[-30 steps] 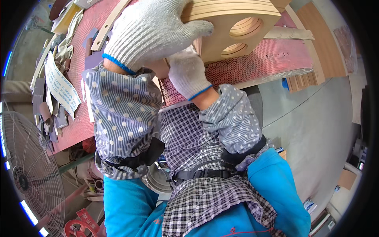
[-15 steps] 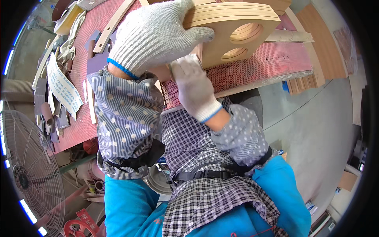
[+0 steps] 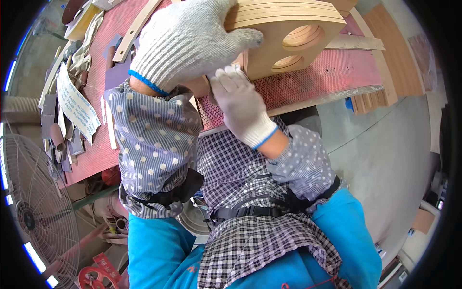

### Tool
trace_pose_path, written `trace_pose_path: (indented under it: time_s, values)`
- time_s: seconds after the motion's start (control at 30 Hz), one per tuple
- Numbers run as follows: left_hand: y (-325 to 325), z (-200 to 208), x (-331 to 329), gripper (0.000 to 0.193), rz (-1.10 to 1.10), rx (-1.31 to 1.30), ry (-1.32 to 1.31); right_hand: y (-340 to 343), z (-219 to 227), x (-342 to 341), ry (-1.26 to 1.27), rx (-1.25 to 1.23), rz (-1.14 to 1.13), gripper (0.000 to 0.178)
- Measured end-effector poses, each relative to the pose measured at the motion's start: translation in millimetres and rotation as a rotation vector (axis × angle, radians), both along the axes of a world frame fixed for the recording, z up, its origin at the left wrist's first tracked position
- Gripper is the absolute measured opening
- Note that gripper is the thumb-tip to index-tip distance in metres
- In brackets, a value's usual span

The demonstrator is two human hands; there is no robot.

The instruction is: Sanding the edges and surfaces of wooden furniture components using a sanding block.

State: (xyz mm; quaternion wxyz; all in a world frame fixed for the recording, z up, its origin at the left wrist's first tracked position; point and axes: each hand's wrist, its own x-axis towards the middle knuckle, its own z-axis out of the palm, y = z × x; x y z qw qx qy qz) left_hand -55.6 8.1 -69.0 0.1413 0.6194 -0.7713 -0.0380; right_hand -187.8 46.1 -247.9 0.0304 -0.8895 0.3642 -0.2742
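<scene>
My left hand (image 3: 187, 41), in a white knit glove, grips the near edge of a curved plywood piece (image 3: 288, 36) with two round holes, holding it over the red workbench (image 3: 308, 79). My right hand (image 3: 240, 103), also gloved, presses flat against the underside and near edge of the same wooden piece, fingers together. Both forearms wear dotted and striped sleeve covers. What lies under my right palm is hidden.
Wood strips (image 3: 137, 26) and sandpaper scraps (image 3: 74, 103) lie at the bench's left end. A stack of thin wood slats (image 3: 370, 98) sits at the bench's right edge. A floor fan (image 3: 33, 212) stands lower left, red equipment (image 3: 96, 274) below it.
My right hand has slid down and to the right along the wooden piece's near edge. The left hand and the piece have shifted slightly up and right.
</scene>
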Motion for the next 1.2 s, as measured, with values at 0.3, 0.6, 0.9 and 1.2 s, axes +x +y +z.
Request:
trace_pose_path:
  time_s: [0.3,0.6,0.9,1.2]
  values:
    - [2,4,0,0.058,0.041,0.076,-0.009,-1,-5,-7,-0.081,-0.254,0.058,0.030]
    - [4,-8,5,0.061,0.003,-0.081,-0.015,1,0,-4,0.047,-0.092,0.067,0.034]
    - [-1,-4,7,0.056,0.023,0.015,-0.037,-10,14,6,0.120,0.124,0.079,0.032]
    - [0,-4,7,0.056,0.017,-0.011,-0.031,-12,19,16,0.301,0.138,-0.016,0.031]
